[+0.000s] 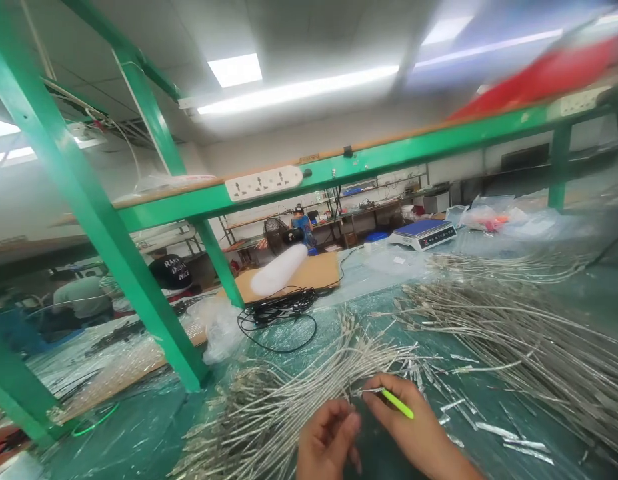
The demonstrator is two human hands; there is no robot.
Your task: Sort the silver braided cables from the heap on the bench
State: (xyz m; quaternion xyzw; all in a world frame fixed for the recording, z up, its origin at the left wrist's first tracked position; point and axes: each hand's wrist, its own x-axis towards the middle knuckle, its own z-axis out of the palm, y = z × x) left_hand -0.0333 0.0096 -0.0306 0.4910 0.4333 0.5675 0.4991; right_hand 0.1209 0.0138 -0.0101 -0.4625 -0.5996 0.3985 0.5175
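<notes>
Shirt lettering [177, 267], blurry, beyond silvery cables [309, 383]

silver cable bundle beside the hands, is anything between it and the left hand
Nothing visible stands between: the left hand is right beside the near strands of the silver cable bundle, though whether they touch is hard to tell. The yellow-green handle is in the right hand, and the black cable coil lies beyond the bundle.
</notes>
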